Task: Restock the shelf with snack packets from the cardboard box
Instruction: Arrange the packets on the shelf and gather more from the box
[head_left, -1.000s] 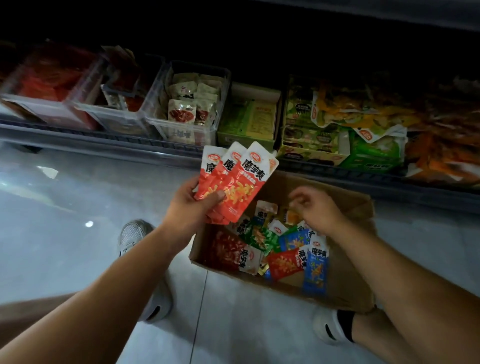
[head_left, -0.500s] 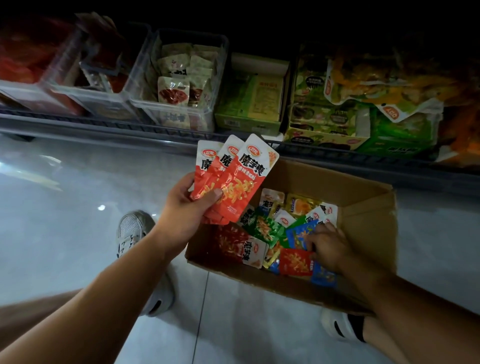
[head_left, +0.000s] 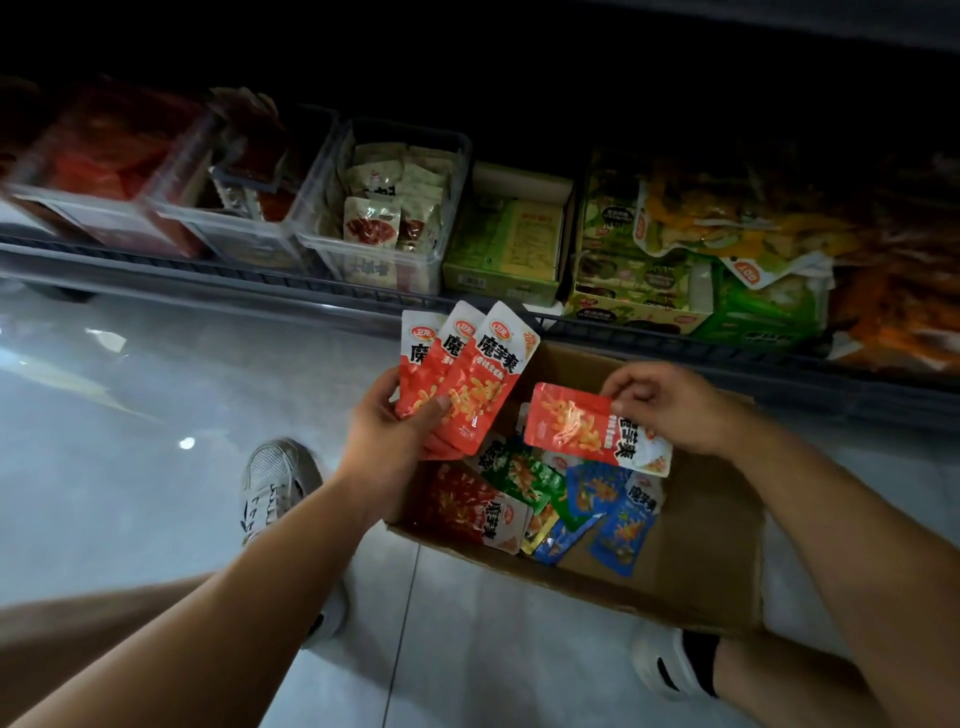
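Head view: your right grip pinches one red packet by its white end, over the box. Left grip clamps a fan of three matching packets, thumb on top. Slide the new one under that thumb, faces aligned. More packets lie loose in the box, which sits on the floor just before the shelf. Front rail stands proud, so lift over it. Room opens to the left.

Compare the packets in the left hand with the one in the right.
Count: left hand grips a fan of at least three packets; right hand pinches a single packet.
Pose: the fan stands upright, white ends up; the single packet lies sideways, white end toward that hand.
Shared: same red-and-white design, both above the box.
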